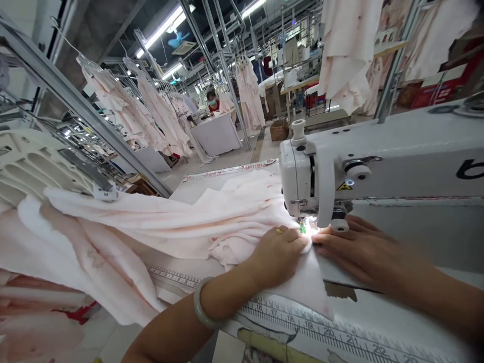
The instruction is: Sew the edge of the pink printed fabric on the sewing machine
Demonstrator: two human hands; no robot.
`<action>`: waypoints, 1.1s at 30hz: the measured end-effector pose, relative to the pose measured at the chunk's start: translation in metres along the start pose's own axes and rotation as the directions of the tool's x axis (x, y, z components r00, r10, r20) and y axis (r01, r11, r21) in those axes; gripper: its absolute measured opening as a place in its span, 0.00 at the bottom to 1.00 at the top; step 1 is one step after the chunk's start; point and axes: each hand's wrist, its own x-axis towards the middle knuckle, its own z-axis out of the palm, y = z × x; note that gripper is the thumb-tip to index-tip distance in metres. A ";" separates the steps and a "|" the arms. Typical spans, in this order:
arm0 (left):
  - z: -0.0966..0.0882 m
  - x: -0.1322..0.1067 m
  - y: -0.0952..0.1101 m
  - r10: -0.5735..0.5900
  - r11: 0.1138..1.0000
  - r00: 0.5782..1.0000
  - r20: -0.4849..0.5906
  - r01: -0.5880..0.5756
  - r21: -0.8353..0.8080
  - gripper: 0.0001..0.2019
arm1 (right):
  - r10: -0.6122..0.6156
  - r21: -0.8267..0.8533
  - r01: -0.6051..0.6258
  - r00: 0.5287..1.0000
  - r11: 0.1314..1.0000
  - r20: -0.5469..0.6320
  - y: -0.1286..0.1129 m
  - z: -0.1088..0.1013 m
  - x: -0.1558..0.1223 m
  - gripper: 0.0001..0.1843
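A white sewing machine [302,171] stands at the right, its lamp lighting the needle and a green-marked presser foot [302,226]. Pale pink fabric [242,201] spreads from the left across the table and passes under the foot. Just in front of the needle, my left hand [278,252] has its curled fingers closed on the fabric; a ring and a bracelet are on that arm. My right hand [355,247] lies flat right of the needle, fingers stretched out, fingertips at the fabric's edge.
A measuring tape [310,322] runs along the table's front edge. At the left, a pale hanger-like rack [45,166] carries draped fabric. Pink garments [124,106] hang from rails behind, and a person [212,102] sits at a far table. A metal post [86,106] slants at the left.
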 end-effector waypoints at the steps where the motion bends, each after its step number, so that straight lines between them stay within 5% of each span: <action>1: -0.001 0.000 -0.001 -0.031 0.997 0.999 -0.010 0.030 -0.067 0.14 | -0.017 -0.014 0.017 1.000 1.000 -0.016 0.000 -0.001 0.001 0.16; 6: -0.010 0.004 -0.005 -0.299 0.883 0.954 -0.024 0.268 -0.385 0.07 | -0.017 -0.062 0.014 0.998 0.998 -0.056 -0.001 -0.004 0.001 0.18; 10: -0.015 0.007 -0.002 -0.355 0.846 0.934 -0.044 0.301 -0.440 0.08 | -0.014 -0.040 0.012 0.998 0.999 -0.053 -0.003 -0.003 0.000 0.20; 19: -0.003 0.002 0.003 -0.097 0.991 0.989 -0.111 0.086 -0.104 0.14 | 0.032 0.064 -0.037 0.997 0.997 0.074 -0.006 0.002 0.001 0.20; 33: 0.001 -0.005 0.006 0.078 0.978 0.995 -0.063 -0.064 0.197 0.10 | 0.073 0.085 -0.081 0.993 0.993 0.096 -0.005 -0.005 -0.001 0.20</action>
